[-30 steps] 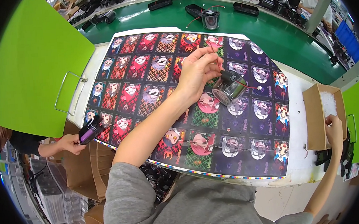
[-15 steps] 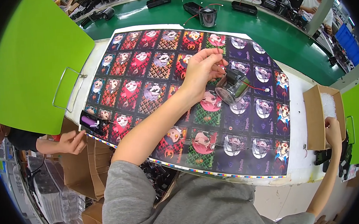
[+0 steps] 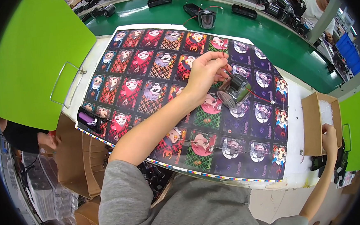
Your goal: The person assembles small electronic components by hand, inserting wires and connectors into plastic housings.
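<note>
My left hand (image 3: 209, 71) is closed in a pinch on a thin red wire above the printed sheet (image 3: 230, 128). The wire runs to a smoky see-through cup-shaped part (image 3: 235, 90), which lies tilted just below my fingers. A second red wire with a small white connector (image 3: 272, 102) trails from it to the right. My right hand (image 3: 330, 138) is at the near end of an open cardboard box (image 3: 312, 125). Its fingers are bunched over small clear-white pieces (image 3: 326, 112) inside. Whatever those fingertips hold is too small to make out.
A black casing with a purple cell (image 3: 87, 118) lies at the sheet's left corner. Another smoky cup (image 3: 206, 18) and black casings (image 3: 244, 11) stand on the green bench (image 3: 137, 17). Lime-green panels (image 3: 36, 59) flank the table. One co-worker's hand (image 3: 47, 140) shows at left.
The co-worker's hand at left has drawn back from the table corner. My left hand keeps its pinch on the wire; my right hand stays at the box. The whole view has shifted slightly.
</note>
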`<action>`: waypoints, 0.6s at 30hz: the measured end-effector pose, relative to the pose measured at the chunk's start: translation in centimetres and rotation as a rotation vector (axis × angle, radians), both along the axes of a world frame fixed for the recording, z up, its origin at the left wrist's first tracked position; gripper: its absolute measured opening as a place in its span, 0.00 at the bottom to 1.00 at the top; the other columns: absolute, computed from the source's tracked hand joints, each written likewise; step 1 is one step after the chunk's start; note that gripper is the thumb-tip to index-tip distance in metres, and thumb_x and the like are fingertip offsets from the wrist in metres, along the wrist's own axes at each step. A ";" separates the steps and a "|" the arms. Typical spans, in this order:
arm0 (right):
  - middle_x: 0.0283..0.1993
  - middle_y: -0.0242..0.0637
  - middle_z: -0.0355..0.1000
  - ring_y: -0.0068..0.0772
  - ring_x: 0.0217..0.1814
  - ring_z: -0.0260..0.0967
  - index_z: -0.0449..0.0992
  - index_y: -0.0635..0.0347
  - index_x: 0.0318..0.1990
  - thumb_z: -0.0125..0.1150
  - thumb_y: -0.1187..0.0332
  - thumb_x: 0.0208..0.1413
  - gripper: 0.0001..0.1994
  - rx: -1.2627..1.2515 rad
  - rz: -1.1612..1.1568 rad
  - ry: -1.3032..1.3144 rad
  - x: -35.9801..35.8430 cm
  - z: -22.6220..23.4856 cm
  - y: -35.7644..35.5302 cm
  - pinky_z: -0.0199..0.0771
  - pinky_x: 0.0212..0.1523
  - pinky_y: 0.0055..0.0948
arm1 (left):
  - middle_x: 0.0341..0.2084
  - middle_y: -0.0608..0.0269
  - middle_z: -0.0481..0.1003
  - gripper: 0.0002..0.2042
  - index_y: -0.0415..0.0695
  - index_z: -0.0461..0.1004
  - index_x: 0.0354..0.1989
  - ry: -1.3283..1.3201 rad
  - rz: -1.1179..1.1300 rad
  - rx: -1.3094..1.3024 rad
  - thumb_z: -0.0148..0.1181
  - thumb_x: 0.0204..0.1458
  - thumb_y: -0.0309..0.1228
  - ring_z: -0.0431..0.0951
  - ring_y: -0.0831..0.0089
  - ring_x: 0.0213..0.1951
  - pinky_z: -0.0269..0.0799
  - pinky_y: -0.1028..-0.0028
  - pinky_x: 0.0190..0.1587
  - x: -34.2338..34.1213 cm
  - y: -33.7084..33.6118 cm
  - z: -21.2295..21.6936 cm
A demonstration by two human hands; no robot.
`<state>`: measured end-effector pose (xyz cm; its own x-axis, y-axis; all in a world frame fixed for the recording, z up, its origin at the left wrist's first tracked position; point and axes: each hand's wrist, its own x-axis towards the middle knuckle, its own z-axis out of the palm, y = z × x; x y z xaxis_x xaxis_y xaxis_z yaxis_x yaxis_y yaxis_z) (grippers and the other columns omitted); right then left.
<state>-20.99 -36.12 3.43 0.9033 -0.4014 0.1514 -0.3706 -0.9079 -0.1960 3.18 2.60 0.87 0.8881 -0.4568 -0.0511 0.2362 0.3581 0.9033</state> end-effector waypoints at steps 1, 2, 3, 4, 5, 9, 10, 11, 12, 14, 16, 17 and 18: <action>0.20 0.50 0.68 0.40 0.23 0.67 0.70 0.73 0.23 0.61 0.70 0.41 0.11 -0.030 -0.078 0.075 0.3 0.7 0.4 0.65 0.27 0.33 | 0.26 0.64 0.74 0.08 0.41 0.70 0.39 0.000 0.014 -0.013 0.52 0.52 0.29 0.73 0.81 0.24 0.68 0.80 0.29 0.0 -0.2 -0.1; 0.20 0.50 0.68 0.40 0.23 0.67 0.70 0.73 0.23 0.61 0.70 0.41 0.11 -0.033 -0.071 0.076 0.5 1.0 0.2 0.65 0.27 0.33 | 0.26 0.64 0.74 0.08 0.41 0.70 0.38 0.000 0.028 -0.026 0.52 0.52 0.29 0.73 0.82 0.23 0.67 0.82 0.26 0.0 -0.2 -0.1; 0.20 0.50 0.67 0.39 0.23 0.66 0.70 0.73 0.22 0.61 0.71 0.40 0.11 0.004 -0.092 0.126 0.5 1.2 -0.2 0.65 0.27 0.33 | 0.27 0.64 0.74 0.08 0.41 0.70 0.40 0.004 0.000 -0.012 0.53 0.52 0.29 0.73 0.80 0.25 0.69 0.79 0.32 0.1 0.0 0.0; 0.19 0.49 0.66 0.38 0.22 0.65 0.69 0.73 0.21 0.61 0.71 0.40 0.11 0.041 -0.113 0.177 0.5 1.2 -0.6 0.64 0.26 0.33 | 0.27 0.64 0.74 0.08 0.41 0.70 0.40 0.004 0.003 -0.014 0.53 0.52 0.29 0.73 0.80 0.25 0.69 0.79 0.32 0.1 0.1 0.0; 0.19 0.49 0.66 0.38 0.22 0.65 0.69 0.73 0.21 0.61 0.71 0.40 0.11 0.039 -0.111 0.177 0.3 1.0 -1.2 0.64 0.26 0.33 | 0.27 0.64 0.74 0.08 0.41 0.70 0.40 0.003 0.001 -0.014 0.53 0.52 0.29 0.73 0.80 0.25 0.69 0.79 0.32 0.1 0.1 0.0; 0.18 0.42 0.63 0.29 0.21 0.60 0.68 0.71 0.22 0.58 0.74 0.42 0.08 -0.033 -0.023 -0.033 -0.4 0.9 -2.1 0.61 0.24 0.29 | 0.27 0.64 0.74 0.08 0.41 0.70 0.39 -0.007 -0.005 -0.009 0.53 0.52 0.29 0.73 0.81 0.26 0.69 0.79 0.32 0.1 0.1 0.1; 0.18 0.40 0.62 0.27 0.20 0.58 0.67 0.70 0.22 0.57 0.76 0.42 0.06 -0.031 -0.017 -0.170 -0.6 1.3 -1.9 0.60 0.24 0.28 | 0.27 0.64 0.74 0.08 0.41 0.70 0.39 -0.007 -0.005 -0.010 0.53 0.52 0.29 0.73 0.81 0.26 0.69 0.79 0.32 0.0 0.1 0.1; 0.18 0.31 0.60 0.19 0.20 0.54 0.67 0.67 0.24 0.56 0.77 0.44 0.05 -0.059 -0.058 -0.169 -0.8 2.1 -1.8 0.55 0.22 0.22 | 0.27 0.64 0.74 0.08 0.41 0.70 0.39 -0.010 -0.013 -0.022 0.53 0.52 0.28 0.73 0.81 0.26 0.69 0.79 0.32 0.0 0.0 0.2; 0.18 0.31 0.60 0.19 0.20 0.54 0.67 0.67 0.24 0.56 0.77 0.44 0.05 -0.059 -0.065 -0.167 -0.6 3.1 -0.3 0.55 0.22 0.22 | 0.27 0.63 0.74 0.08 0.41 0.70 0.39 -0.012 -0.026 -0.034 0.53 0.52 0.28 0.73 0.81 0.26 0.69 0.79 0.32 -0.1 -0.2 0.2; 0.18 0.24 0.57 0.13 0.20 0.50 0.67 0.65 0.23 0.56 0.76 0.46 0.05 0.214 -0.090 -0.381 1.9 5.0 5.3 0.49 0.20 0.16 | 0.26 0.63 0.73 0.08 0.41 0.70 0.39 -0.027 -0.021 -0.015 0.53 0.52 0.28 0.73 0.81 0.26 0.69 0.79 0.32 -0.1 -0.1 0.0; 0.20 0.19 0.55 0.10 0.21 0.45 0.68 0.63 0.25 0.56 0.74 0.50 0.05 0.281 0.068 -0.350 4.4 6.8 10.7 0.43 0.22 0.14 | 0.26 0.64 0.73 0.08 0.40 0.70 0.39 -0.068 -0.017 0.007 0.52 0.51 0.26 0.72 0.81 0.26 0.70 0.79 0.32 0.0 0.2 -0.1; 0.18 0.20 0.56 0.08 0.20 0.47 0.68 0.63 0.23 0.57 0.76 0.45 0.05 0.306 0.076 -0.347 6.0 7.1 13.6 0.45 0.19 0.14 | 0.25 0.64 0.72 0.08 0.40 0.70 0.39 -0.088 -0.017 0.018 0.52 0.51 0.26 0.72 0.81 0.26 0.70 0.79 0.32 0.1 0.2 -0.2; 0.19 0.20 0.59 0.07 0.20 0.48 0.69 0.63 0.24 0.58 0.76 0.44 0.04 0.414 0.174 -0.358 7.5 6.9 15.8 0.45 0.19 0.13 | 0.24 0.66 0.72 0.10 0.38 0.70 0.41 -0.093 -0.018 0.025 0.51 0.51 0.26 0.72 0.82 0.26 0.70 0.80 0.32 0.1 0.2 -0.1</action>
<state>-13.49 -20.29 10.31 0.8827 -0.3422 0.3221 -0.0673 -0.7705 -0.6339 3.23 2.84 0.79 0.8814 -0.4719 0.0192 0.1572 0.3315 0.9303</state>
